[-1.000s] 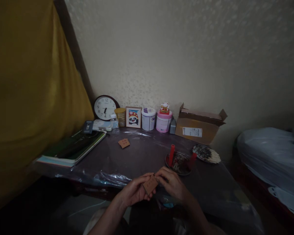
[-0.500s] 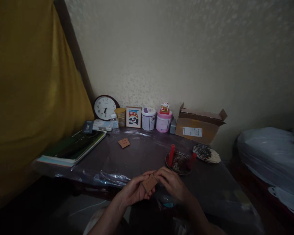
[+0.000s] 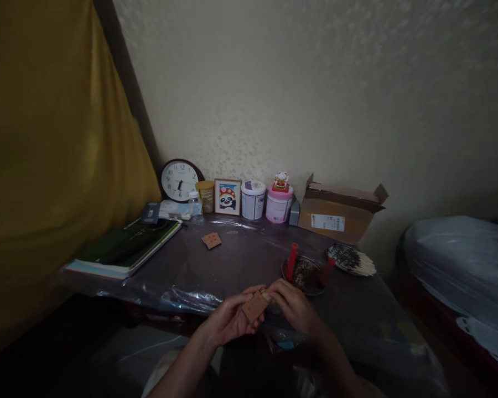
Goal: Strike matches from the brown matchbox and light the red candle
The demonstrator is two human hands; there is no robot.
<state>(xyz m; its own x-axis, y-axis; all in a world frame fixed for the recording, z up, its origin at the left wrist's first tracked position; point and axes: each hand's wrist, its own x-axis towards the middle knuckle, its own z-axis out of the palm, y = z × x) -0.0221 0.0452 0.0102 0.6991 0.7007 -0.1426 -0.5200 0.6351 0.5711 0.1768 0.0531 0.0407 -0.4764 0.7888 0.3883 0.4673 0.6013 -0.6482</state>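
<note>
My left hand (image 3: 234, 323) holds a small brown cardboard matchbox (image 3: 254, 308) above the table's front edge. The box is tilted, and its pale inner end (image 3: 266, 296) shows at the upper right. My right hand (image 3: 292, 305) is closed, with its fingertips pinched at that end; whether they grip the tray or a match is too small to tell. Just beyond my right hand, two red candles (image 3: 292, 262) stand on a round metal plate (image 3: 301, 288). More matchboxes (image 3: 211, 240) lie on the table further back.
A plate of matchsticks (image 3: 351, 260), many with dark ends, sits at the right. Along the wall stand a clock (image 3: 179, 181), a framed panda picture (image 3: 228, 197), two tubs (image 3: 253, 200) and a cardboard box (image 3: 336, 215). Books (image 3: 126, 249) lie at the left on the plastic-covered table (image 3: 232, 265).
The matchbox now shows more of its pale inner end, and my right fingertips have shifted slightly to the right. The view has moved a little.
</note>
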